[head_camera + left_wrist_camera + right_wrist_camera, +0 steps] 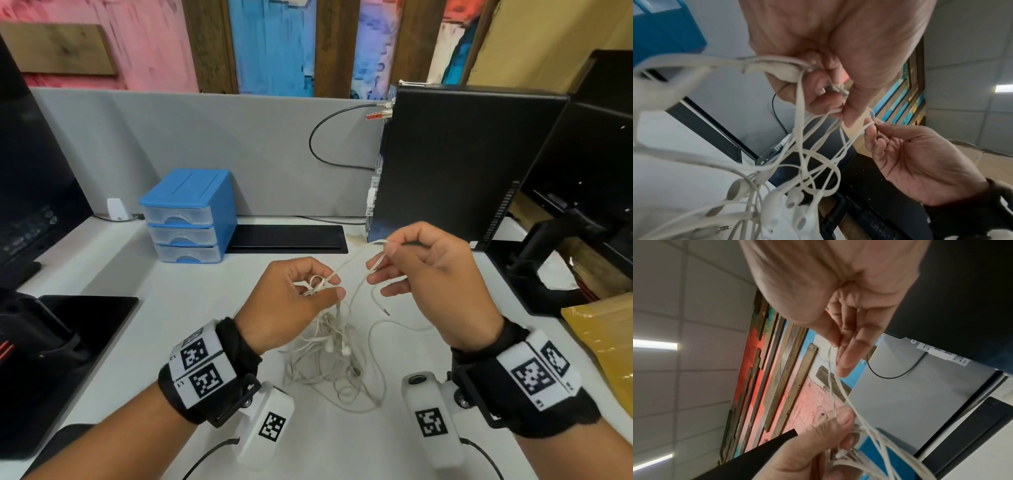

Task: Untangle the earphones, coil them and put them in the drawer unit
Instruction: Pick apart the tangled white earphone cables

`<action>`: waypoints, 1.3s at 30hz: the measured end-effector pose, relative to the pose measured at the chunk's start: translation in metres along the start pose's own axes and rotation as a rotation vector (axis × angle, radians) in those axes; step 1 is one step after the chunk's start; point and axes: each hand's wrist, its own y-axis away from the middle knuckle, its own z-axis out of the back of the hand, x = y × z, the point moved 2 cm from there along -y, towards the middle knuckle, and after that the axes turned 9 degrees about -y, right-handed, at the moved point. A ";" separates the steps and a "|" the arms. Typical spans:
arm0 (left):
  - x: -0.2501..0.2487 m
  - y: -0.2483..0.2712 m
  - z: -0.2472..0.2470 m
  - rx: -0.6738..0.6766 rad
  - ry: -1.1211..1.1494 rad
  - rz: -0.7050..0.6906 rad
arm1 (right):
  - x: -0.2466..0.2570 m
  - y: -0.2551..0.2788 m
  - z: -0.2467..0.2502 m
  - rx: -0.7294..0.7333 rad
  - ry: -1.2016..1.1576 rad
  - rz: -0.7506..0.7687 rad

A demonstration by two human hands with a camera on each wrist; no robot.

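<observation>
A tangled bunch of white earphones (329,349) hangs from my hands down onto the white desk (102,267), with buds and a jack plug (387,311) in the snarl. My left hand (301,294) pinches a knot of cords (838,91) between thumb and fingers. Up and to the right, my right hand (411,260) pinches a single strand (833,363) drawn out of that knot. The earbuds (795,199) dangle below the left hand. The blue drawer unit (190,216), all three clear drawers closed, stands at the back left of the desk.
A black computer tower (452,161) stands at the back right with a black cable (329,137) looping from it. A dark cable tray (287,238) lies beside the drawer unit. Monitors and stands flank both sides; a yellow padded envelope (603,346) lies at the right.
</observation>
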 end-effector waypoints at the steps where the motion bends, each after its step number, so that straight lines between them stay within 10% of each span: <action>1: 0.000 -0.001 0.000 0.003 0.004 -0.007 | 0.001 0.000 0.000 -0.004 -0.026 -0.012; 16: 0.007 -0.004 0.002 0.043 -0.038 -0.018 | 0.022 -0.001 0.005 0.097 -0.533 -0.163; 29: 0.008 -0.012 0.022 -0.026 -0.026 0.058 | 0.027 -0.014 0.041 -0.050 -0.165 -0.062; 39: -0.004 -0.011 0.030 0.039 -0.011 -0.072 | 0.007 -0.007 0.015 0.302 0.043 -0.249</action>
